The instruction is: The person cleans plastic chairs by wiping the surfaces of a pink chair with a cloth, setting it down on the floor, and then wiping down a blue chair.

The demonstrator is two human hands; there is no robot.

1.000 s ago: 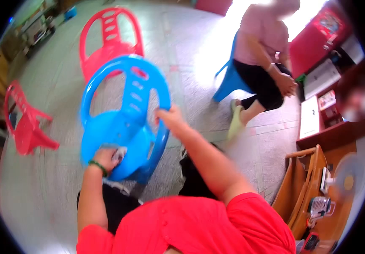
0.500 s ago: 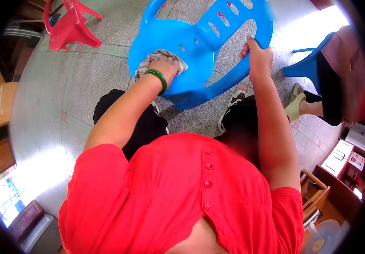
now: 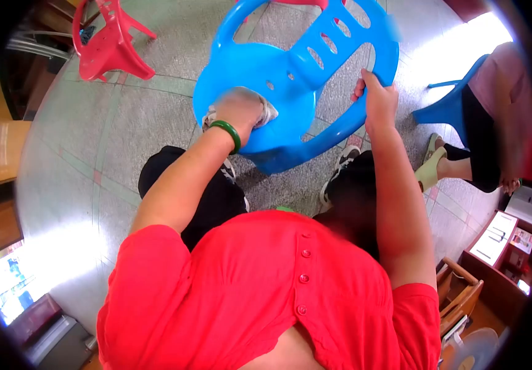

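A blue plastic chair [image 3: 290,98] stands tilted in front of me, its slotted back toward the upper right. My left hand [image 3: 239,114], with a green bangle at the wrist, presses a greyish cloth [image 3: 267,113] onto the seat; the hand is blurred and covers most of the cloth. My right hand [image 3: 377,98] is closed round the chair's curved armrest on the right, fingertips showing on its inner side.
A red chair [image 3: 110,46] stands at the upper left, and part of another shows behind the blue one. At the right a person [image 3: 494,117] sits on a blue chair [image 3: 445,111]. Wooden furniture [image 3: 460,290] is at the lower right.
The view has swung downward since the first frame. Since the second, the chair appears slightly lower, and my left hand with the cloth has shifted a little on the seat. My right hand keeps its hold.
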